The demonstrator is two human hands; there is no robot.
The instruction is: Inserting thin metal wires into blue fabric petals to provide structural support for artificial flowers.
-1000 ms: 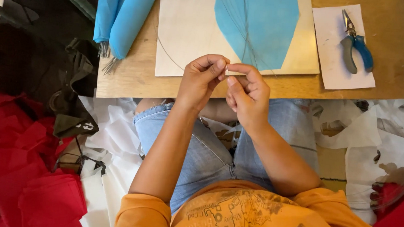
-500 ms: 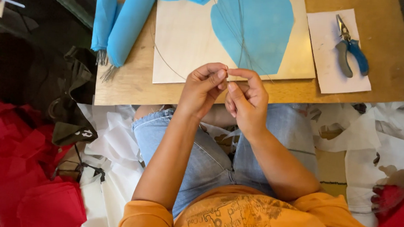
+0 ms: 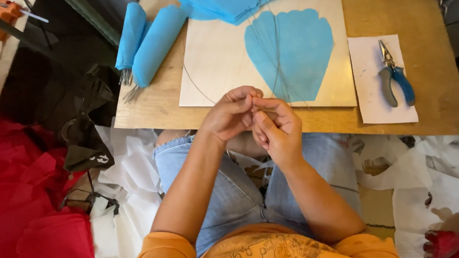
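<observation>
A home craft workspace: a low wooden table with blue-handled pliers, rolled blue tissue paper, and red tissue scraps strewn on the floor

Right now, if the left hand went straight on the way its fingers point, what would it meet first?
The left hand points rightward at the right hand; their fingertips already touch, so that comes first.

Blue-handled pliers on white paper sheet, two blue paper rolls, red tissue on floor
</observation>
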